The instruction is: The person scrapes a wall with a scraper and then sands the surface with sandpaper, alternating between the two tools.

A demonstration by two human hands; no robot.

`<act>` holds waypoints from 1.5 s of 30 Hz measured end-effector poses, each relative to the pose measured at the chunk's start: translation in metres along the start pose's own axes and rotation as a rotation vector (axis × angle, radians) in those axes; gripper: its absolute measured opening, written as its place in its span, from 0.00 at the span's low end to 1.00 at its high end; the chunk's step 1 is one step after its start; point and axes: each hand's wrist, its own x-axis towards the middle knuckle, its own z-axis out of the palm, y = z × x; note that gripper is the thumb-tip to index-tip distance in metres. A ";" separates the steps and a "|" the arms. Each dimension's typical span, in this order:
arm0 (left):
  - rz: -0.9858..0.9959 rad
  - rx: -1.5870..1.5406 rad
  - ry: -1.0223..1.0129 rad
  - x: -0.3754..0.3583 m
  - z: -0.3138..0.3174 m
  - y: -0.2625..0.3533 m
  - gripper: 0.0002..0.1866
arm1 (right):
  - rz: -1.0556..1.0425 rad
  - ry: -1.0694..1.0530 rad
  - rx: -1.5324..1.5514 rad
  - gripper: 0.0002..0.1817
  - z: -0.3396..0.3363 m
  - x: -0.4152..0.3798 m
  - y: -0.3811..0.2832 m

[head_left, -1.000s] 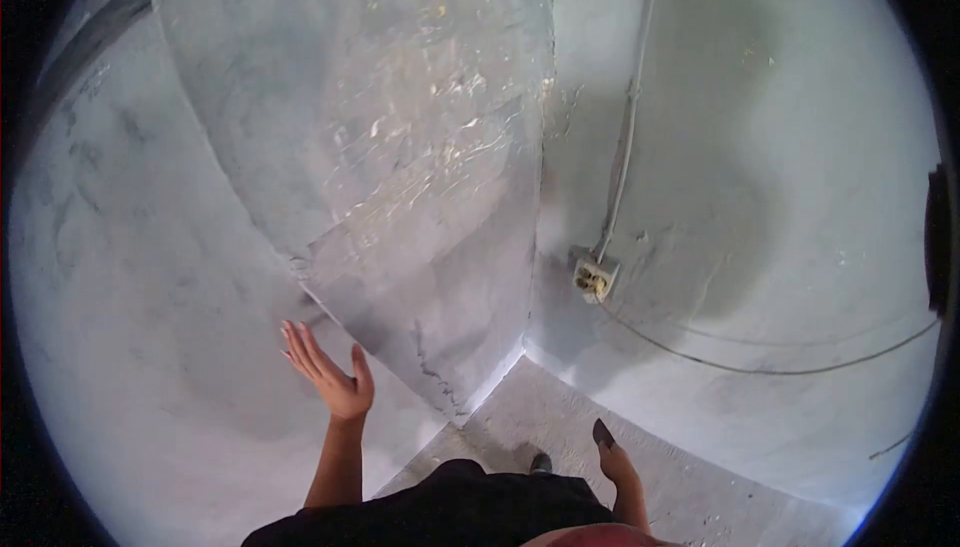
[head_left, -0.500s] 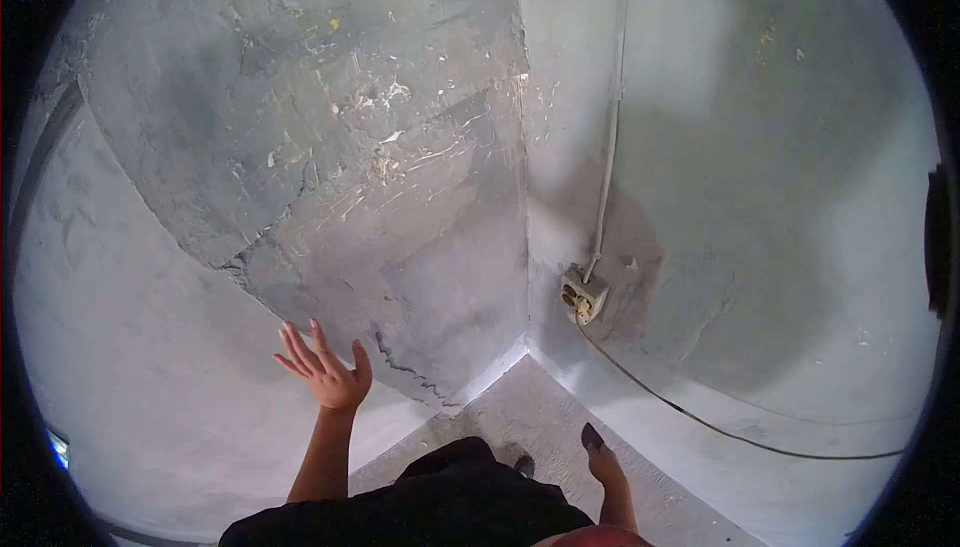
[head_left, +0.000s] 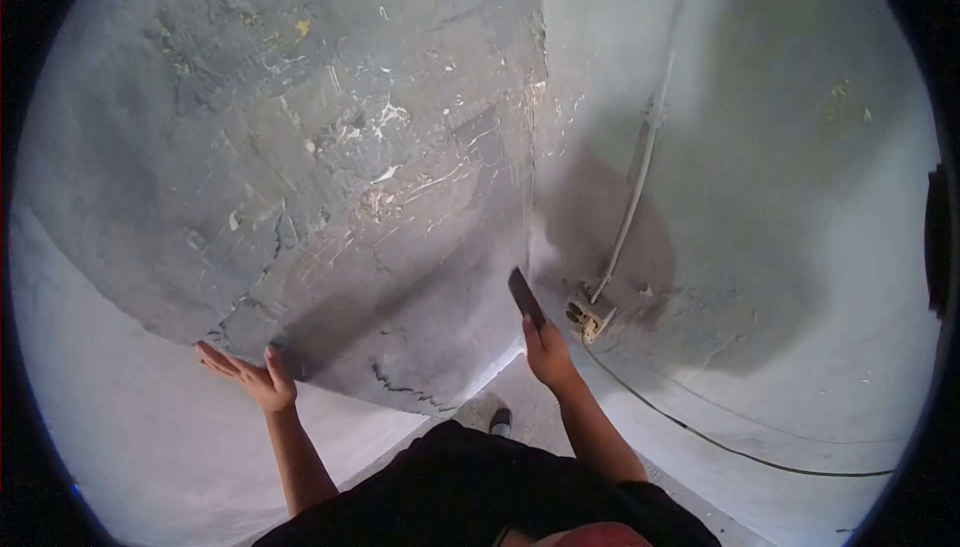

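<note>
Grey ahead of both hands: faced a scarred wall section (head_left: 400, 247) marked with pale streaks and yellow specks. Held a dark flat tool (head_left: 526, 297) in the right hand (head_left: 546, 352), with fingers closed around the lower end and the free end tilted up and to the left of the hand. Could not confirm contact between the tool and the wall. Held the left hand (head_left: 265, 382) empty and open, well apart from the right hand, with fingers extended to the left and thumb raised away from them. Positioned the left hand at the bottom edge of the wall section; could not confirm contact there either. Just to the right of the right hand, noted an outlet box (head_left: 590, 321), with a pale conduit (head_left: 640, 182) rising above and a thin cord (head_left: 690, 427) sagging off to the right. Between the hands, noted a jagged crack (head_left: 400, 388). Below and left of the right hand, placed one shoe (head_left: 501, 422) on the floor (head_left: 535, 407).
</note>
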 end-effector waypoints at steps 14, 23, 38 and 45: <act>-0.866 -0.788 0.131 -0.122 0.031 -0.038 0.42 | -0.609 0.415 -0.328 0.34 0.038 0.157 -0.109; -1.106 -1.495 0.030 -0.211 0.009 -0.096 0.30 | -0.624 0.455 -0.335 0.36 0.043 0.173 -0.098; -1.067 -1.364 0.112 -0.209 0.013 -0.086 0.31 | -0.525 0.418 -0.307 0.35 0.065 0.156 -0.087; -1.148 -1.334 0.065 -0.211 0.017 -0.087 0.35 | -0.549 0.449 -0.200 0.37 0.069 0.156 -0.092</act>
